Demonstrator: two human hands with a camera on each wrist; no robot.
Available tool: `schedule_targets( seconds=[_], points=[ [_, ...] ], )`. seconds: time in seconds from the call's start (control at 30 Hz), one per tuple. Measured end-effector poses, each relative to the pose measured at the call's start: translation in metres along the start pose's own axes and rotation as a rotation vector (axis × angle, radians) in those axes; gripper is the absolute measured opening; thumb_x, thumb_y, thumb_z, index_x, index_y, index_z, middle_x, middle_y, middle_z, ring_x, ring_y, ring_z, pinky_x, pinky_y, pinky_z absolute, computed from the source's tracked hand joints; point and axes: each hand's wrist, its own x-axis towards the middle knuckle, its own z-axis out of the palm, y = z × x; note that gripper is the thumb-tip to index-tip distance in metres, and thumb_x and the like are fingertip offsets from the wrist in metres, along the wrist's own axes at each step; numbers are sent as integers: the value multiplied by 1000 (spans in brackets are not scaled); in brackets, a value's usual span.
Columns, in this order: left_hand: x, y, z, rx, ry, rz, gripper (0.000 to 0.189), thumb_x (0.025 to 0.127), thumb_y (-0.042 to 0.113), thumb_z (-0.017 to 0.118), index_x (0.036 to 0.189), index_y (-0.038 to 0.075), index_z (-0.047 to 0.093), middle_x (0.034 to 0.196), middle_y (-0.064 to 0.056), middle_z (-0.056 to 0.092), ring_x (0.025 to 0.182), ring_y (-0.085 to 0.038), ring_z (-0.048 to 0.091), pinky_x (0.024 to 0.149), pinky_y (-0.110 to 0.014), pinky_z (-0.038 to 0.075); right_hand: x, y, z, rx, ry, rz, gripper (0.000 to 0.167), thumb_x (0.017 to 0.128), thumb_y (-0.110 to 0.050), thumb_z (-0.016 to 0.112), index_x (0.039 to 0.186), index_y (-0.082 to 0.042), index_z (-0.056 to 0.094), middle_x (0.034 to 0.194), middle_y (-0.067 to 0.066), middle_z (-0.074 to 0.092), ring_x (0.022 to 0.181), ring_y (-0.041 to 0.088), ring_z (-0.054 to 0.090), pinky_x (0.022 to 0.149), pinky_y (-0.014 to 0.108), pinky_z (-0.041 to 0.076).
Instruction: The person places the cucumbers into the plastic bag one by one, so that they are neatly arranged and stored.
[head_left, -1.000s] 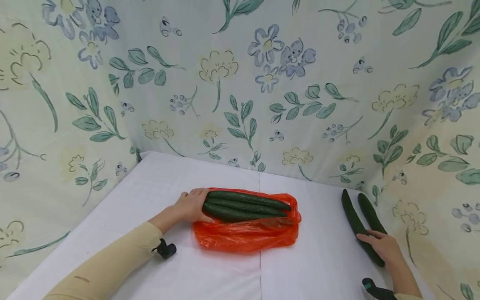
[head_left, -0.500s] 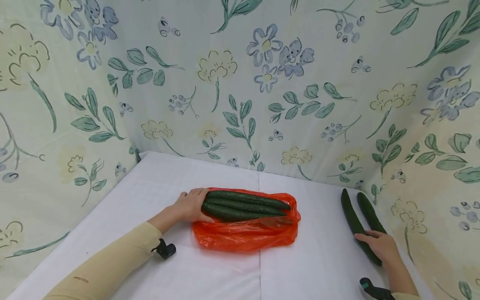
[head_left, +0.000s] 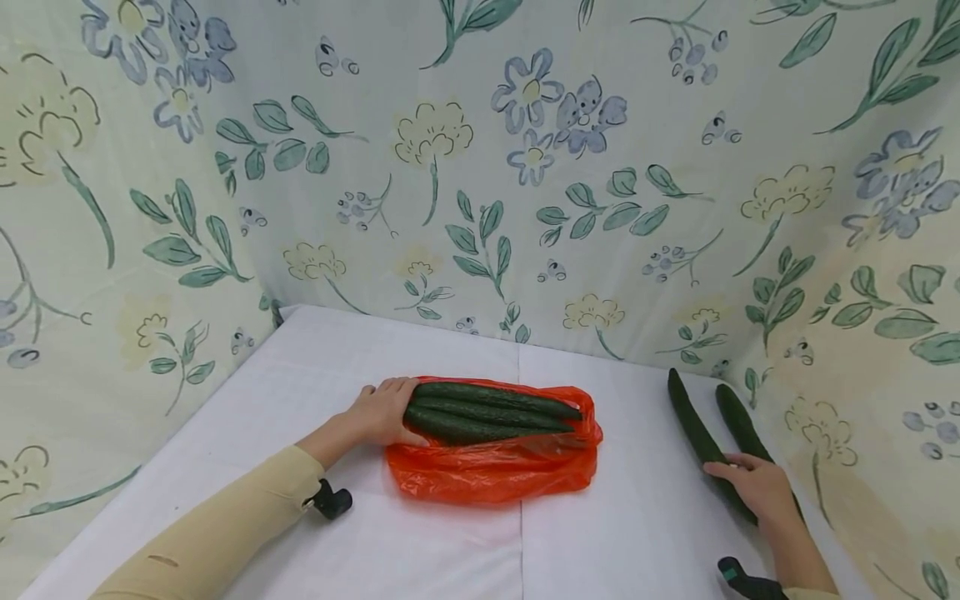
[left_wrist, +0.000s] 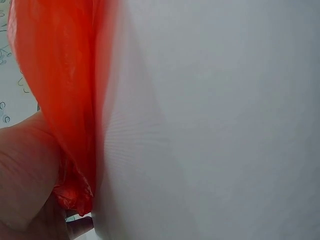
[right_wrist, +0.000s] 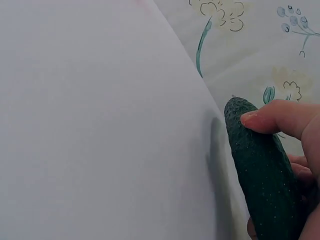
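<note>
Several dark green cucumbers (head_left: 487,414) lie side by side in the opening of a red plastic bag (head_left: 491,475) in the middle of the table. My left hand (head_left: 382,411) grips the bag's left end, over the cucumbers' ends; up close in the left wrist view the red film bunches beside the thumb. At the right, my right hand (head_left: 761,486) holds a long, slightly curved cucumber (head_left: 692,417) by its nearer half. The right wrist view shows the thumb pressed on its bumpy skin, with other fingers underneath. Another cucumber (head_left: 738,421) lies just right of it, partly hidden by the hand.
A white cloth (head_left: 360,550) covers the table, with a seam down the middle. Floral curtains (head_left: 480,167) stand close behind and along both sides. Black wrist-camera mounts (head_left: 332,498) stick out from both forearms.
The cucumber in my right hand has shifted left, its far tip moving away from the other cucumber. My left hand and the bag stay in place.
</note>
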Motion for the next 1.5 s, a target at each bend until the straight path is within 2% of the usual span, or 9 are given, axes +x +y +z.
schedule_targets(
  seconds=[0.27,0.47,0.57,0.67,0.73,0.8,1.0,1.27,1.5],
  points=[
    [-1,-1,-1,4,1,-1,114,70,67,81,155,10,30,155,-14,42,142,-36,38,110,-68,32,-6,-31,-2,17,-52,-23,94,81,-55,79,146,4,44,156,36,27,142,55,24,111,68,29],
    [-1,-2,0,3,5,1,114,69,70,79,154,11,32,154,-14,42,141,-35,39,111,-66,32,-16,-54,-6,17,-175,-125,99,82,-59,76,147,6,41,160,35,21,146,54,20,113,69,26],
    [0,-2,0,5,7,6,114,69,72,79,153,11,32,154,-14,42,141,-35,39,110,-66,33,-19,-63,-6,3,-221,-197,98,83,-59,75,147,7,41,158,35,25,145,52,25,111,69,30],
    [1,-3,1,13,5,5,114,69,72,78,154,11,32,155,-14,42,142,-35,39,111,-65,33,-21,-74,-6,-37,-229,-292,88,86,-55,75,142,7,47,140,34,45,127,45,42,98,61,42],
    [1,-3,1,15,4,4,114,69,72,78,154,11,32,155,-14,42,142,-35,39,111,-65,33,-23,-83,-5,-67,-222,-347,80,86,-52,76,137,5,52,122,27,54,113,38,47,89,52,45],
    [1,-3,1,15,2,1,114,69,72,78,154,12,31,155,-14,42,142,-35,38,111,-65,33,-24,-91,-3,-94,-225,-393,74,86,-49,77,134,3,57,114,19,59,107,32,50,85,48,46],
    [0,-2,0,5,4,4,114,69,72,78,154,12,32,155,-14,42,142,-35,38,111,-66,33,-29,-114,4,-120,-267,-461,62,86,-43,79,127,0,63,121,20,68,109,34,61,90,59,51],
    [0,-2,2,8,2,1,113,70,70,79,154,12,31,155,-13,41,142,-35,37,111,-66,32,-32,-146,16,-158,-308,-505,56,82,-38,83,124,-3,66,111,13,71,97,27,59,85,47,55],
    [0,-3,4,9,2,0,113,69,70,79,154,13,31,156,-13,41,143,-34,37,111,-66,32,-31,-170,30,-153,-391,-619,47,82,-31,82,120,-6,70,99,8,68,94,25,59,78,35,53]
  ],
)
